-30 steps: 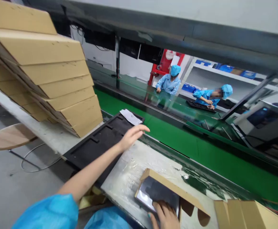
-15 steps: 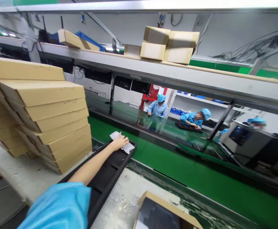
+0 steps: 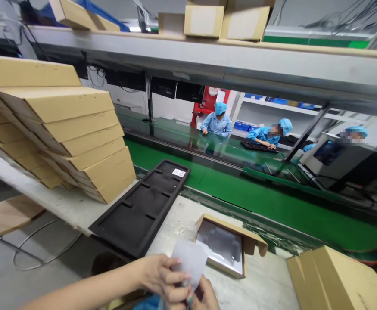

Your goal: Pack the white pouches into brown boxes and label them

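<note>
Close in front of me, my left hand (image 3: 167, 277) pinches a white translucent pouch (image 3: 191, 260), fingers curled round its near side. My right hand (image 3: 205, 295) closes on the pouch's lower edge, partly cut off by the bottom of the view. A small green spot shows between the hands; what it is, I cannot make out. Beyond them lies a long black tray (image 3: 143, 202) with shallow dividers and a white label at its far end. An open cardboard box (image 3: 244, 269) sits just past the pouch, with a flat grey item (image 3: 220, 243) under shiny film inside.
Stacked cardboard boxes (image 3: 78, 125) lean at the left; more boxes (image 3: 340, 280) stand at the lower right. A green conveyor belt (image 3: 272, 215) crosses behind the bench. An overhead shelf (image 3: 188, 54) carries boxes. Co-workers in blue (image 3: 216, 122) sit across the line. A stool (image 3: 10, 215) stands lower left.
My left hand has lifted the white pouch off the far end of the black tray and drawn it back towards me. My right hand has come into view at the pouch. The view has tilted down.
</note>
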Demonstrator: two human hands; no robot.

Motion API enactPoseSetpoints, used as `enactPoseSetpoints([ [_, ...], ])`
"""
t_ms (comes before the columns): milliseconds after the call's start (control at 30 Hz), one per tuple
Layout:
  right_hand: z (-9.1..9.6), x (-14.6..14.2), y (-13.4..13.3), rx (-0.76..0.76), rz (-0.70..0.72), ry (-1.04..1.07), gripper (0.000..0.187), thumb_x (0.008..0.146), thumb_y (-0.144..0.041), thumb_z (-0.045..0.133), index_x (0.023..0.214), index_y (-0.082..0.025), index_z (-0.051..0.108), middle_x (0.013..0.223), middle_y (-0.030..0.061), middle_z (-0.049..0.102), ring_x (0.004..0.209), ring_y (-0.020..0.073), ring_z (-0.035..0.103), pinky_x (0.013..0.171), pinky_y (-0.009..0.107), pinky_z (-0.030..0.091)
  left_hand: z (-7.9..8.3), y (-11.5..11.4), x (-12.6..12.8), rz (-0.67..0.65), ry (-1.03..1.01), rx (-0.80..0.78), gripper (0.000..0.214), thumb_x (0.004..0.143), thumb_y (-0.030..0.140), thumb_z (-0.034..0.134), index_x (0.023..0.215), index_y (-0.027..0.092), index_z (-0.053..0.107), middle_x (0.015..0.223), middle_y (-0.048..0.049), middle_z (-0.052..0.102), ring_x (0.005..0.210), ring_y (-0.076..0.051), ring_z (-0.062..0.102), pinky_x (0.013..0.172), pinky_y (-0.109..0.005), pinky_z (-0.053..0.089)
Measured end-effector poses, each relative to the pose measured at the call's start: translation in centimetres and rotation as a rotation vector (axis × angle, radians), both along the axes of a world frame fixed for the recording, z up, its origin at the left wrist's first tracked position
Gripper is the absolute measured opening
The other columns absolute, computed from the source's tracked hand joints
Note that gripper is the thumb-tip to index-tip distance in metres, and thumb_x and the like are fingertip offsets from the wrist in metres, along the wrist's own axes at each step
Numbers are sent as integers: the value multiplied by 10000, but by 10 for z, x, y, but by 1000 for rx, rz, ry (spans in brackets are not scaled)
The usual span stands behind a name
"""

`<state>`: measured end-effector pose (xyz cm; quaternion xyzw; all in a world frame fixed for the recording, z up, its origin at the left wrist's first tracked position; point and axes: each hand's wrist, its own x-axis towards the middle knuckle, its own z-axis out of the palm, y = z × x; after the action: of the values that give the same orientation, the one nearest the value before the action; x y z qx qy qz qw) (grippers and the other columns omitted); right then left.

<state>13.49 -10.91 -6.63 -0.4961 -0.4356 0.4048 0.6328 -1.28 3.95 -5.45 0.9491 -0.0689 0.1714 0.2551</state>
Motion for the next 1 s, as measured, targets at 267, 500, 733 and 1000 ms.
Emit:
enactPoseSetpoints([
  [267,-15,34,-21,-32,-206,-129,374,915,-478,631,1146,-191,694,1029,106,746,940,253,702,843,345,576,-5,-21,49,332,-535,48,492,942,81,510,1313,404,492,1392,9,586,1404,-195,435,1209,-507,277],
  [500,-21,40,-16,10,-398,-105,474,878,-503,671,1199,-156,669,1061,154,736,999,280,692,891,390,563,-16,-37,58,364,-215,-913,407,862,511,685,1083,177,756,1072,-133,741,1026,-276,699,921,-393,567],
  [733,-34,14,-7,33,-450,337,556,858,-544,690,1250,-157,618,1042,136,731,1065,278,652,1016,481,470,-15,-49,63,624,-409,-866,135,828,314,758,753,203,769,748,-51,698,728,-188,668,670,-295,537],
  [1000,-36,14,-16,18,-417,573,443,832,-423,746,1216,-223,654,1063,85,719,1021,246,663,971,445,511,26,-50,47,530,-312,-581,35,867,212,706,867,228,737,779,-21,648,799,-179,606,741,-293,494],
])
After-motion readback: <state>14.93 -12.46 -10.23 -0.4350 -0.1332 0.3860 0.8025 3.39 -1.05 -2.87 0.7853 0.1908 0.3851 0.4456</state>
